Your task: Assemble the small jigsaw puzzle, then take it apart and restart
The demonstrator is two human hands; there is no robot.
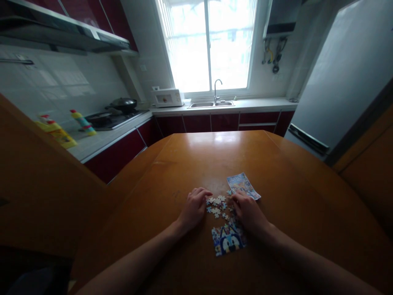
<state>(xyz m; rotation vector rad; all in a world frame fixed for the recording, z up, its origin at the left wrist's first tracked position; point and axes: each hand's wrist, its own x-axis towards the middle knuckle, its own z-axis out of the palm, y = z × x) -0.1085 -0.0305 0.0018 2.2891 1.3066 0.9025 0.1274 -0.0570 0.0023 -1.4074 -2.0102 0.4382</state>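
A heap of loose jigsaw puzzle pieces [217, 202] lies on the table between my two hands, several with their pale backs up. My left hand [195, 205] rests at the heap's left edge, its fingers bent loosely and reaching toward the pieces, with nothing visible in them. On the other side, my right hand [247, 211] has its fingers curled down at the heap; whatever they pinch is hidden. Nearer to me is a joined section of puzzle [229, 241] showing a blue cartoon dog's face, its right part shaded by my right forearm. A printed picture sheet [242, 185] lies just beyond my right fingers.
The wooden table [172, 164] has a rounded outline. Behind it run a counter with a sink [211, 104], a microwave [168, 98] and a stove with a wok [123, 104]. Cleaner bottles [58, 133] stand at left; a fridge [340, 78] is at right.
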